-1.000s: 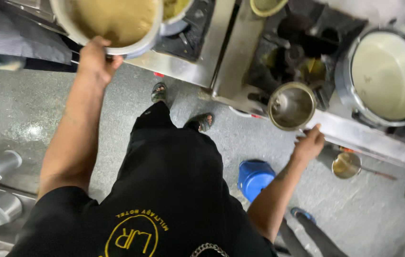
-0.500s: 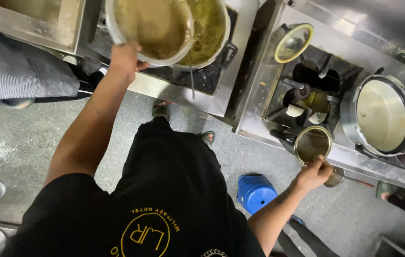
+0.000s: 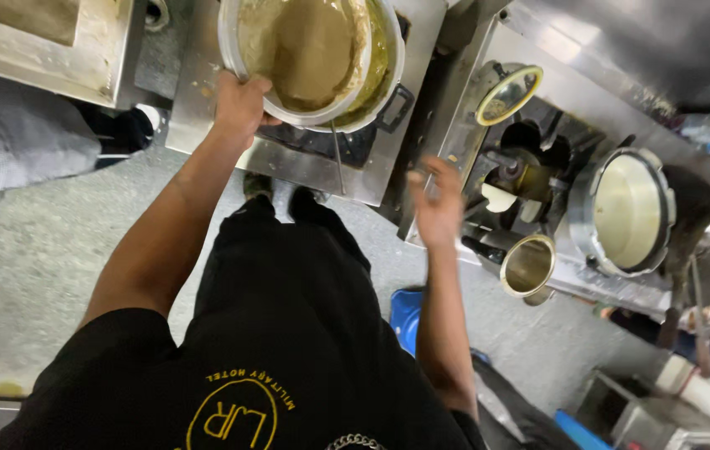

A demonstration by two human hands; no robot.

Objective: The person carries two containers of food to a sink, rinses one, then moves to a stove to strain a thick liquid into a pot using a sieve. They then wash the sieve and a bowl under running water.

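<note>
**Bowl tipped over the pot, other hand free**

At the far left a steel tray (image 3: 46,42) sits on the counter, its top cut off by the frame's edge. Below it a grey sleeve (image 3: 13,154) of another person shows, with nothing more of them visible.

The left hand (image 3: 240,104) grasps the near rim of a bowl (image 3: 301,54), fingers curled over the edge. The bowl holds a thick tan-green batter and is tilted over a pot (image 3: 384,71) standing on the burner. Most of the pot is hidden beneath the bowl; only a crescent of its green contents, part of its rim and one dark handle show. The tops of both are cut off.

The right hand (image 3: 436,204) hangs in the air, open and empty, fingers loosely spread, just in front of the counter's edge. It is somewhat blurred.

Right of it, a brass-rimmed cup (image 3: 528,267) lies on its side at the stove's (image 3: 530,158) edge, mouth facing out. A small round lid (image 3: 506,93) leans further back. Beyond them a wide pan (image 3: 628,212) of pale liquid stands. The far right corner is dark and cluttered, hard to make out. A blue thing (image 3: 405,317) on the floor is mostly hidden by the right arm.
</note>
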